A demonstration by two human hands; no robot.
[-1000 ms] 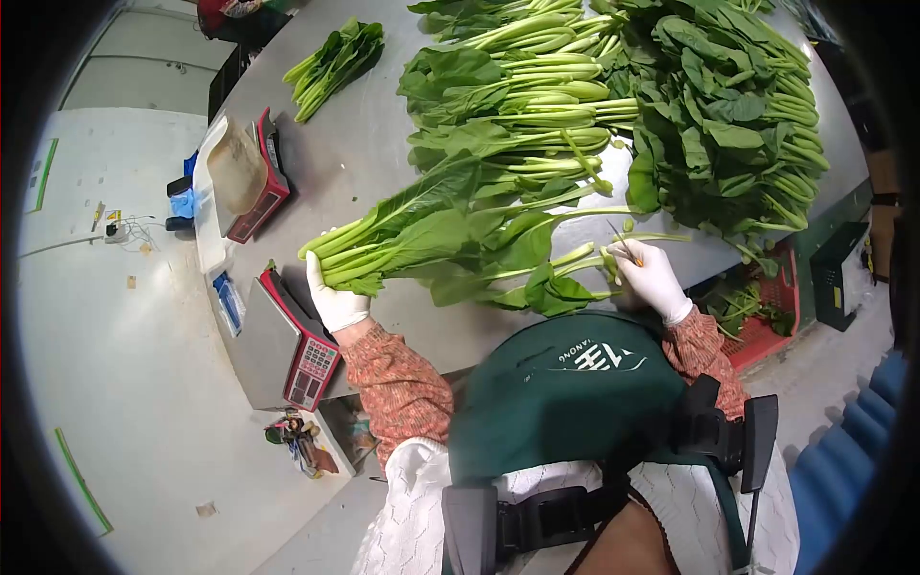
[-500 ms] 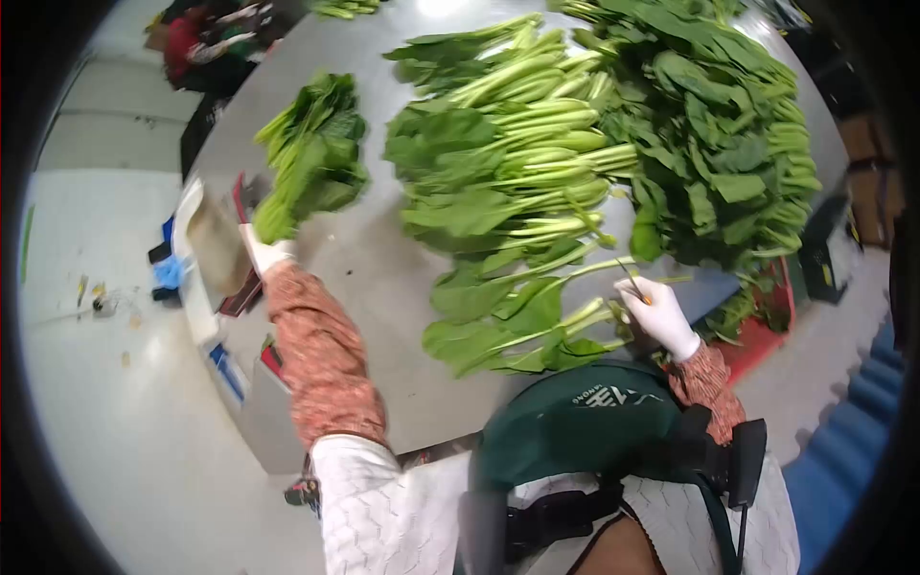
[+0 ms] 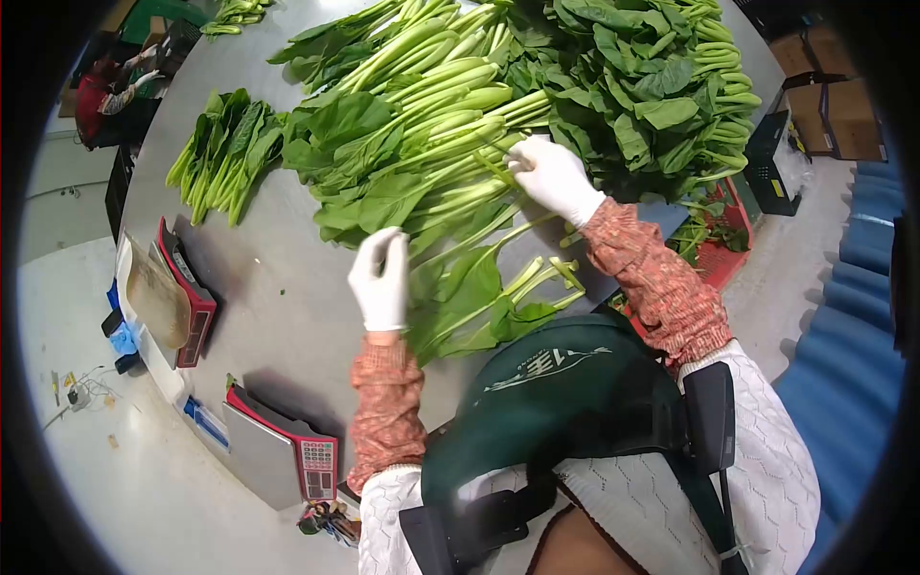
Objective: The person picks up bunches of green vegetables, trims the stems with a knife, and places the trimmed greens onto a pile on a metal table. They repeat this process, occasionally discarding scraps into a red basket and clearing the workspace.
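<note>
Long-stemmed leafy greens [image 3: 450,125] lie in a row across the metal table [image 3: 278,316], their stems pointing right. My right hand [image 3: 556,180], in a white glove, is closed at the stem ends in the middle of the row; the small knife seen in it earlier is now mostly hidden by the fingers. My left hand [image 3: 380,283], also gloved, hovers at the leafy side of the row, fingers curved, a gap beside the thumb and nothing visible in it. A separate bunch of greens [image 3: 230,158] rests on the table to the left.
A large heap of greens [image 3: 652,86] covers the back right. Two red scales [image 3: 196,297] [image 3: 311,450] stand along the left edge. A red crate [image 3: 736,235] with leaves sits below the right edge. Cardboard boxes [image 3: 834,115] are beyond. Another person [image 3: 101,105] works far left.
My left hand has let go of the separate bunch and come right to the row. My right hand has moved up and left along the stems. The view has shifted.
</note>
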